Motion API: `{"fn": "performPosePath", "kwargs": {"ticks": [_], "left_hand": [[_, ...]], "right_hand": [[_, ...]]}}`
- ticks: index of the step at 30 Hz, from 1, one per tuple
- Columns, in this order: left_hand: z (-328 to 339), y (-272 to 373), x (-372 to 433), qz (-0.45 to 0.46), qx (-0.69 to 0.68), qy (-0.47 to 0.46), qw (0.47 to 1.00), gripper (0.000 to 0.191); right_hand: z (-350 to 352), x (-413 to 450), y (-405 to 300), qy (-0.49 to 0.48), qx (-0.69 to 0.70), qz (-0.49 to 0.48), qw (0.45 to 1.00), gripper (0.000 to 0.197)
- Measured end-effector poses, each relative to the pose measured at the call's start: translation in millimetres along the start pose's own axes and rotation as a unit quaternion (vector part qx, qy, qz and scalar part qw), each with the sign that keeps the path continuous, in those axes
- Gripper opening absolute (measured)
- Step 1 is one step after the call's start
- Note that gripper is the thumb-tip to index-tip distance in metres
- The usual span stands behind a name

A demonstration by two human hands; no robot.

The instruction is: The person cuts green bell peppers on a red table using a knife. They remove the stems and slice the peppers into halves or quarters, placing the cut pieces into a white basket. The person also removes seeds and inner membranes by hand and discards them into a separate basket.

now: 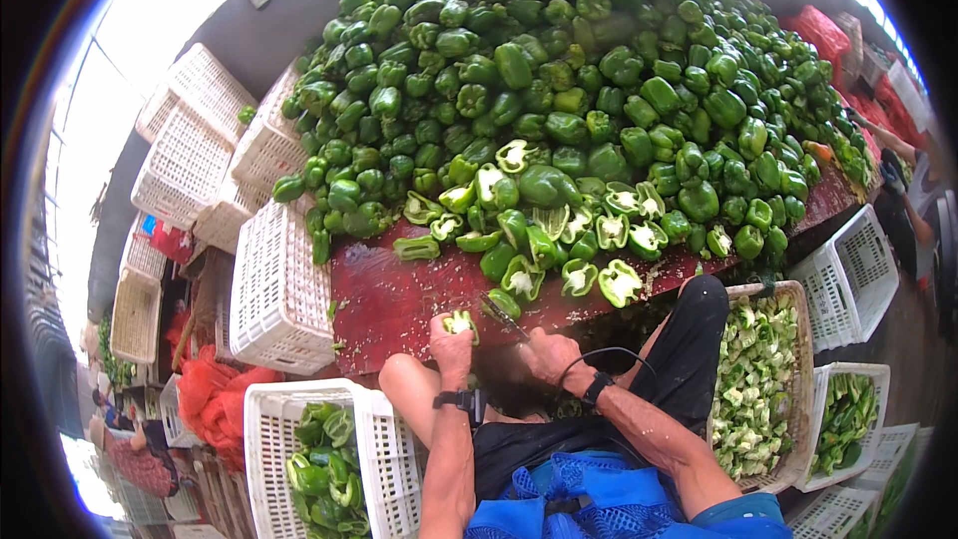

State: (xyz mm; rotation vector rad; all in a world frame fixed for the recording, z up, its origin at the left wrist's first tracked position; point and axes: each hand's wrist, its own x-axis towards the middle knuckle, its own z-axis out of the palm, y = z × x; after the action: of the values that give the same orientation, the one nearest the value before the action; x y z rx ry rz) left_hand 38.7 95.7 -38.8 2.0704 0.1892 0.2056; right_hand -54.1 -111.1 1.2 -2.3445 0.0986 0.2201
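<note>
In my left hand (451, 350) is a cut piece of green bell pepper (459, 323), its pale inside showing. My right hand (550, 356) grips a knife (506, 320), the blade slanting up and left over the table edge. Just beyond the blade lies another green pepper piece (504, 303). Halved bell peppers (620, 282) with white cores exposed rest on the red tabletop (374, 299). Behind them rises a large heap of whole green bell peppers (516, 67).
At my left stands a white plastic crate (299, 391) holding cut peppers. A crate (807, 382) of pale pepper cores is by my right knee, with another of green pieces (844, 419) beyond. Stacked crates (281, 284) flank the table. Red mesh bags (217, 397) lie left. Other people (142, 457) are nearby.
</note>
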Motion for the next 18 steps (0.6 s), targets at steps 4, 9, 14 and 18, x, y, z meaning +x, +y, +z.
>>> {"fn": "performPosePath", "kwargs": {"ticks": [4, 9, 14, 18], "left_hand": [[0.9, 38.3, 25.3, -0.111, -0.206, 0.012, 0.972, 0.055], [44.0, 119.3, 59.1, -0.087, -0.457, -0.202, 0.862, 0.075], [65.7, 125.8, 84.3, 0.013, -0.328, -0.182, 0.927, 0.081], [30.5, 83.1, 122.1, 0.048, -0.191, -0.097, 0.976, 0.071]], "right_hand": [[-4.9, -20.0, 4.8, 0.102, 0.1, 0.005, 0.99, 0.031], [-13.0, -25.5, 5.9, 0.212, 0.238, 0.004, 0.948, 0.025], [-12.0, -24.9, 17.8, 0.181, 0.258, 0.04, 0.948, 0.019], [-6.9, -29.6, 17.7, 0.146, 0.216, -0.015, 0.965, 0.021]]}}
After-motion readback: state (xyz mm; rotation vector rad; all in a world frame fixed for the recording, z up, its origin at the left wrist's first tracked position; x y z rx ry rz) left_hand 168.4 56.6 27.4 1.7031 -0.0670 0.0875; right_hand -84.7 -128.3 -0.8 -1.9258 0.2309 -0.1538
